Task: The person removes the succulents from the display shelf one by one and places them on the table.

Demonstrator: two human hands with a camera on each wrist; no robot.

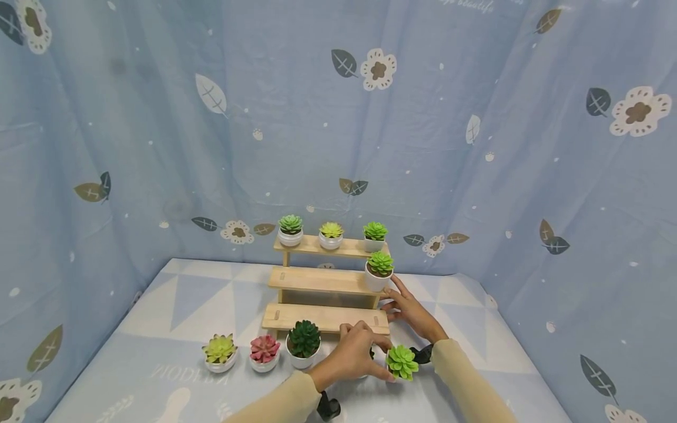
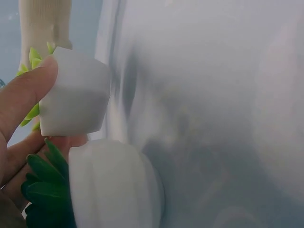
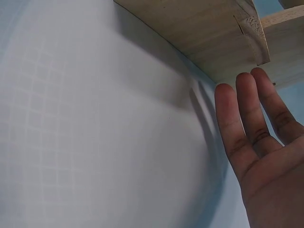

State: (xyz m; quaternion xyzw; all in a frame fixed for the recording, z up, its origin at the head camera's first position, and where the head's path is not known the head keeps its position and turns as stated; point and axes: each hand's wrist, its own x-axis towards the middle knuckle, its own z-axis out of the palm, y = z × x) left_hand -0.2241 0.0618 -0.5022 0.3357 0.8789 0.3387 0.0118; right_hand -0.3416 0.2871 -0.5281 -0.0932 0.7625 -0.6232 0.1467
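Three boards, stepped one above another, formed a pale wooden stand (image 1: 317, 279) on a white and pale blue cloth (image 1: 206, 299), before a blue curtain (image 1: 296, 117) printed with flowers and leaves. In front of the stand's lower right corner, the person's left hand (image 1: 355, 352) had its thumb and fingers closed on a small white pot (image 2: 73, 92) planted with a light green succulent (image 1: 402, 362). The right hand (image 1: 415, 314) was beside the stand's right end, at least three fingers extended; whether it touched anything could not be told. Near its fingertips, a bright green potted succulent (image 1: 379, 270) sat at the right end of the middle board. Along the top board, left to right, stood a blue-green plant (image 1: 290, 225), a yellow-green plant (image 1: 331, 231) and a leafy green plant (image 1: 375, 231), all in white pots. On the cloth, left of the left hand, were a dark-tipped lime plant (image 1: 220, 349), a pink plant (image 1: 264, 349) and a dark green plant (image 1: 304, 339). Cream sleeves (image 1: 282, 400) covered both forearms.
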